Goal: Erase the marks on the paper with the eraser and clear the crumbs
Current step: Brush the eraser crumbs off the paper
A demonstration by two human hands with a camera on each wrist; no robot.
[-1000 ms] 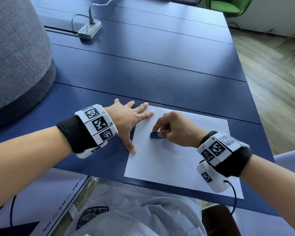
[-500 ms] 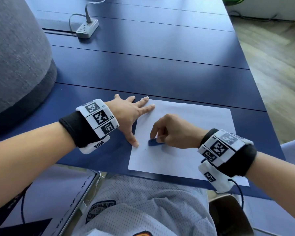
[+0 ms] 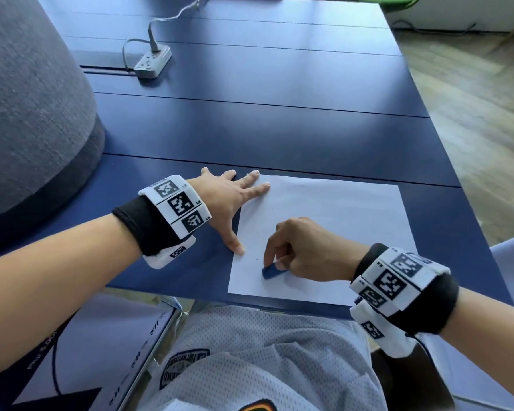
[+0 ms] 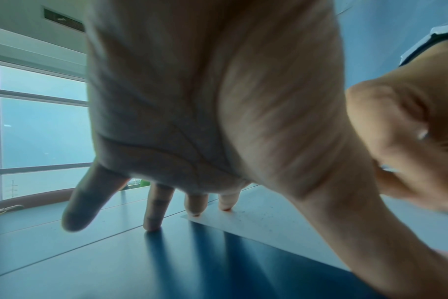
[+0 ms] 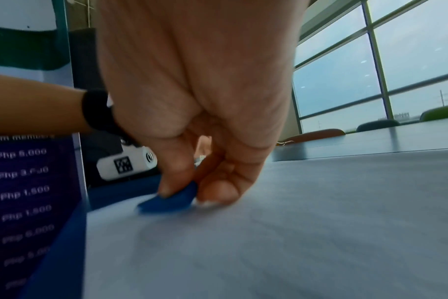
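Head view: my left hand [image 3: 224, 200] lies spread, pinning the paper [image 3: 339, 215] at its left edge. Right wrist view: my right hand [image 5: 205, 113] pinches the eraser [image 5: 170, 200], tilted, its low end left on the sheet.

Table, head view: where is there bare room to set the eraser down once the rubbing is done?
Bare blue table lies between the paper and the power strip. The paper's right half is also bare. Crowded: its near left corner, where the left hand presses and the right hand pinches the eraser.
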